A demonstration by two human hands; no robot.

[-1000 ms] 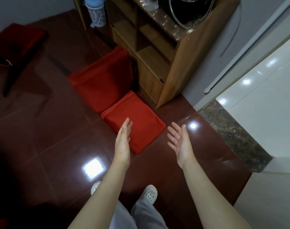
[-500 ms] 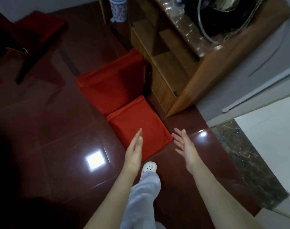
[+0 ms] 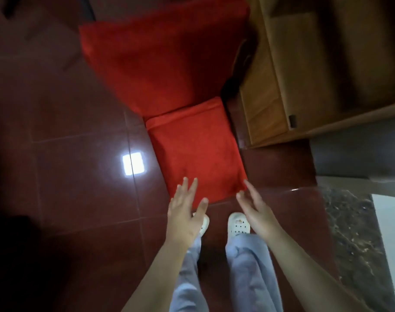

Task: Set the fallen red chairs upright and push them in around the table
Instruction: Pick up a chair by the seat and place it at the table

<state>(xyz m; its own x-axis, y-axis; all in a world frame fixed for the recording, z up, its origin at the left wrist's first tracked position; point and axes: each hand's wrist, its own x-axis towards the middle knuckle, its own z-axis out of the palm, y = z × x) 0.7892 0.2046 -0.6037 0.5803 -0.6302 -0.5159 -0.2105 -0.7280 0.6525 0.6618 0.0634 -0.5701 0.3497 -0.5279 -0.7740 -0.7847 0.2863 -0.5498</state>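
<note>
underfoot, glossy dark-red tile floor [image 3: 74, 199]; blurred, probably wooden cabinet [image 3: 282, 86] right.

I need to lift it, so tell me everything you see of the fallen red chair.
The red chair lies toppled on the tiled floor beside a wooden cabinet, covered in red cloth: a larger panel farther off, a smaller one nearer. The left hand and right hand, open, are at its near edge; contact unclear.

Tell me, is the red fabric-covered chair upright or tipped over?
Tipped over: the red fabric-covered chair lies flat on the glossy dark red floor tiles.
</note>
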